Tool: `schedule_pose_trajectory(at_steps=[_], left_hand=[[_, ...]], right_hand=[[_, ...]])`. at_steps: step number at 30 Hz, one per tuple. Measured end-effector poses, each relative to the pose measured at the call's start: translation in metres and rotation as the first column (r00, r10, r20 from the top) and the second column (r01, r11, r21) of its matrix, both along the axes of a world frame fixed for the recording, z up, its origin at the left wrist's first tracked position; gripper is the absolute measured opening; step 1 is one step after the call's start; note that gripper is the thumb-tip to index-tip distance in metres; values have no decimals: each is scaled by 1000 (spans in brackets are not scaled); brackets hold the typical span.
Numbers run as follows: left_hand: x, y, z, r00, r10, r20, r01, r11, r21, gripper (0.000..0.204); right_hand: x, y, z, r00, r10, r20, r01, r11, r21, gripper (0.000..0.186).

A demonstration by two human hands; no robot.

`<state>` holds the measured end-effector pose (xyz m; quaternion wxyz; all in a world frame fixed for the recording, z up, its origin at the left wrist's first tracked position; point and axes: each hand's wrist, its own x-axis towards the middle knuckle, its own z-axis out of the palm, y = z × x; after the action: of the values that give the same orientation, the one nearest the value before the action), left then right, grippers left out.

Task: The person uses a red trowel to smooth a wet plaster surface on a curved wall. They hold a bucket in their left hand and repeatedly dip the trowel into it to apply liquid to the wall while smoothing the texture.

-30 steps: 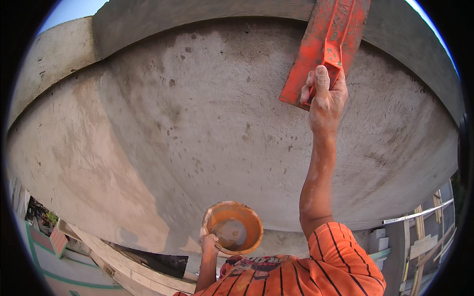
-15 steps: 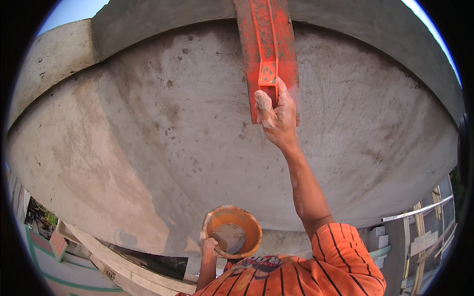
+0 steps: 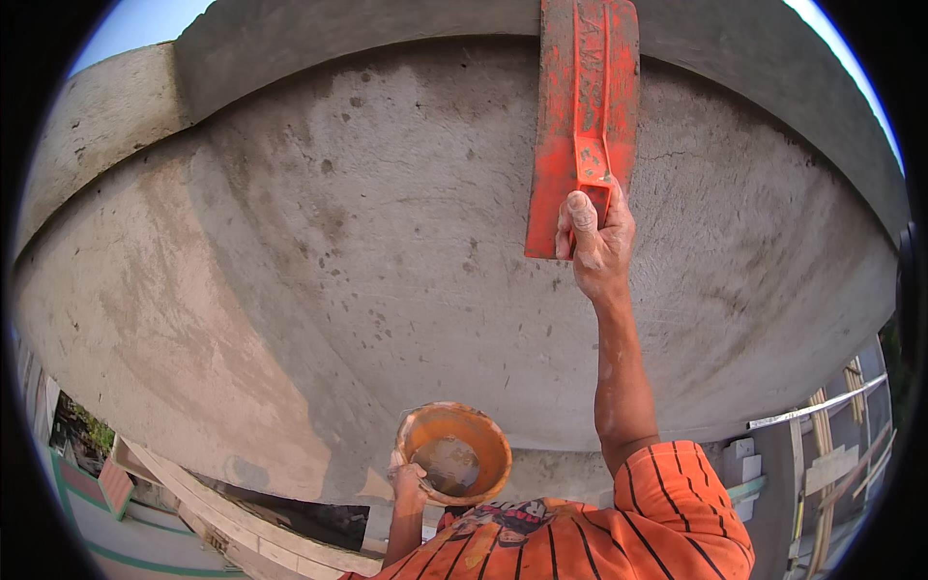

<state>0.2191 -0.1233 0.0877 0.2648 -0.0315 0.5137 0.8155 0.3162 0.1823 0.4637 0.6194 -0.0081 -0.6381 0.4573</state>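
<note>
My right hand (image 3: 601,237) is raised, its fingers wrapped round the handle of a long red plastering float (image 3: 556,135) smeared with grey mortar. The float lies against the rendered concrete surface (image 3: 416,232), its far end over the ledge at the top. Low in front of my body, my left hand (image 3: 408,478) grips the rim of an orange bucket (image 3: 495,454). A little watery grey mix sits in the bottom of the bucket.
Darker, damp-looking patches and specks mark the concrete. A ledge (image 3: 367,34) runs along the top. Wooden planks (image 3: 242,522) lie at the lower left; poles and boards (image 3: 822,464) stand at the lower right.
My right hand and the float have shifted to the right across the surface, and the float's tilt has changed. My left hand and the bucket stay almost where they were.
</note>
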Motion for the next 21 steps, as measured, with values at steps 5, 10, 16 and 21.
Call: schedule_pose_trajectory(at_steps=[5, 10, 16, 21], left_hand=[[-4, -7, -17, 1000, -9, 3, 9, 1000, -26, 60], [4, -6, -19, 993, 119, 15, -118, 991, -62, 47], [1, -18, -41, 996, 91, 12, -91, 996, 8, 50], [-5, -33, -55, 991, 81, 106, -74, 995, -64, 56]], right_hand=[[9, 28, 52, 993, -46, -110, 51, 998, 40, 26], [30, 36, 98, 906, -123, -406, 118, 992, -39, 25], [-29, -29, 17, 997, 82, 3, -82, 996, 19, 36], [-45, -6, 33, 1000, 8, 22, -10, 998, 61, 33]])
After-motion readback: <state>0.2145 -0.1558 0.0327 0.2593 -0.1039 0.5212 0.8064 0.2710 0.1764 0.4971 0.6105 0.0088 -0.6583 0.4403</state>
